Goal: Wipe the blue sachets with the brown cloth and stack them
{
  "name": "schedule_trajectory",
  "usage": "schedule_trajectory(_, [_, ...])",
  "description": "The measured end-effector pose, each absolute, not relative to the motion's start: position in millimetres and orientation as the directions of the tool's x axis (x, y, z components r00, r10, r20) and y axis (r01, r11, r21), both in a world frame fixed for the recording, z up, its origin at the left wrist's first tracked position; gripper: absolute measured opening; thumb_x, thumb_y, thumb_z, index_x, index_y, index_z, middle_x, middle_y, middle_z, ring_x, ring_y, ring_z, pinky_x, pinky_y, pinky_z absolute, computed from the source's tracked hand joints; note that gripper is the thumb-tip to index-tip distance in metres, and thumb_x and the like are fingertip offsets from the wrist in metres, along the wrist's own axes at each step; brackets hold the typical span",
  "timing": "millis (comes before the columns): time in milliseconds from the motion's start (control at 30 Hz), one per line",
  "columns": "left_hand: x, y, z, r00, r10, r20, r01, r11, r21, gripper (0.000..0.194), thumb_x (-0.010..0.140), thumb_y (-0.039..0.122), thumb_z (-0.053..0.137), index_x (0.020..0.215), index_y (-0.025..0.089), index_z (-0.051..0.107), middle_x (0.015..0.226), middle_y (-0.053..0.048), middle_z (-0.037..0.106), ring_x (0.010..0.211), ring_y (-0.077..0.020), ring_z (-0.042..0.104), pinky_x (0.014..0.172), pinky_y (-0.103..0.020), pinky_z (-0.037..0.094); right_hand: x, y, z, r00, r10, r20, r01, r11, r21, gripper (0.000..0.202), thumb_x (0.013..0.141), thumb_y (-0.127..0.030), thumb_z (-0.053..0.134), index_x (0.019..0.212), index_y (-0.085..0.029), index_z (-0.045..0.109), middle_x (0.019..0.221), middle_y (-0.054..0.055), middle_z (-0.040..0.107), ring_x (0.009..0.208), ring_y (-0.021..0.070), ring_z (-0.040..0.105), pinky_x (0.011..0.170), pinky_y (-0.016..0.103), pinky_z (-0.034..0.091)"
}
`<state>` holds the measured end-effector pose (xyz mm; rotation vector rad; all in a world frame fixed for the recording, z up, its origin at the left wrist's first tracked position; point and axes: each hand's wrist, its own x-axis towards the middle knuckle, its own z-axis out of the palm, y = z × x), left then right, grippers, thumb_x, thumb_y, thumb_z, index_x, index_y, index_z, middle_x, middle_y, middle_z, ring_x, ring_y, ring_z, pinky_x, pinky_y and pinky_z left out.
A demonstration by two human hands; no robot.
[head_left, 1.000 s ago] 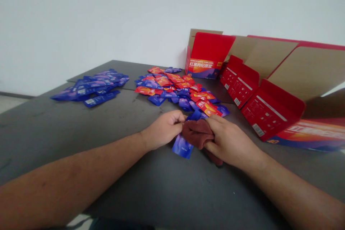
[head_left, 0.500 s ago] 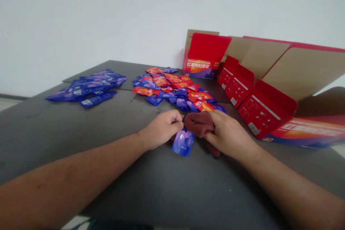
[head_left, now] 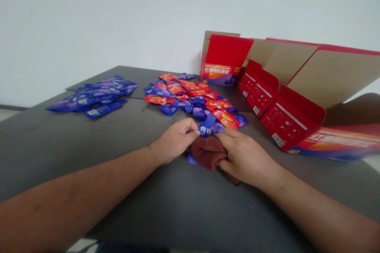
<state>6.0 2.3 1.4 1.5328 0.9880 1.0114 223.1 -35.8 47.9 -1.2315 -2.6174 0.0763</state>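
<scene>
Between my hands is a blue-purple sachet (head_left: 204, 129), its top edge pinched by my left hand (head_left: 177, 140). A brown cloth (head_left: 208, 152) covers the sachet's middle, and its lower corner peeks out below. My right hand (head_left: 245, 154) is closed on that cloth, with part of the cloth hanging under the fingers. Just beyond my hands lies a mixed pile of red and blue sachets (head_left: 190, 95). Farther left rests a pile of blue sachets (head_left: 101, 93).
Several open red cartons stand along the right side, among them a rear carton (head_left: 221, 75) and a nearer one (head_left: 292, 120) with raised flaps. The dark grey table (head_left: 142, 213) meets a pale wall (head_left: 118, 16) behind.
My right hand has moved the cloth down and left over the sachet. The sachet's printed top now shows above the cloth, while its lower part is mostly covered.
</scene>
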Motion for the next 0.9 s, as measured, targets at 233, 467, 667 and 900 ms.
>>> schedule_trajectory(233, [6.4,2.5,-0.4,0.31,0.946,0.095,0.095,-0.131,0.987,0.014,0.089,0.03,0.06,0.082,0.019,0.053,0.067,0.005,0.052,0.056,-0.0094,0.046,0.054,-0.022,0.037,224.1,-36.5,49.4,-0.607,0.769,0.199,0.765,0.634,-0.117,0.016,0.082,-0.021,0.062,0.098,-0.02,0.06,0.097,0.006,0.063,0.09,0.0223,0.06,0.079,0.034,0.048])
schedule_trajectory(467, [6.0,2.8,0.7,0.28,0.951,0.129,0.136,-0.172,0.976,0.016,0.089,0.03,0.062,0.081,0.019,0.054,0.067,0.005,0.051,0.059,-0.0094,0.045,0.056,-0.022,0.037,218.8,-41.8,47.6,-0.734,0.666,0.133,0.654,0.746,-0.125,0.017,0.086,-0.023,0.063,0.102,-0.02,0.063,0.1,0.005,0.065,0.097,0.0226,0.061,0.086,0.034,0.048])
schedule_trajectory(667, [5.1,4.0,-2.6,0.287,0.953,0.098,0.117,-0.136,0.984,0.019,0.091,0.035,0.06,0.084,0.02,0.052,0.069,0.004,0.053,0.059,-0.011,0.049,0.054,-0.024,0.04,222.7,-36.1,48.1,-0.576,0.791,0.205,0.79,0.604,-0.108,0.017,0.082,-0.021,0.062,0.098,-0.018,0.061,0.097,0.006,0.063,0.089,0.022,0.06,0.079,0.034,0.049])
schedule_trajectory(900, [5.6,2.6,0.1,0.295,0.947,0.13,0.166,-0.185,0.969,0.016,0.091,0.03,0.06,0.081,0.019,0.053,0.067,0.005,0.052,0.057,-0.0093,0.047,0.055,-0.023,0.038,223.3,-37.1,46.3,-0.68,0.715,0.165,0.709,0.698,-0.103,0.016,0.084,-0.024,0.062,0.1,-0.021,0.06,0.099,0.006,0.064,0.094,0.0225,0.06,0.082,0.034,0.048])
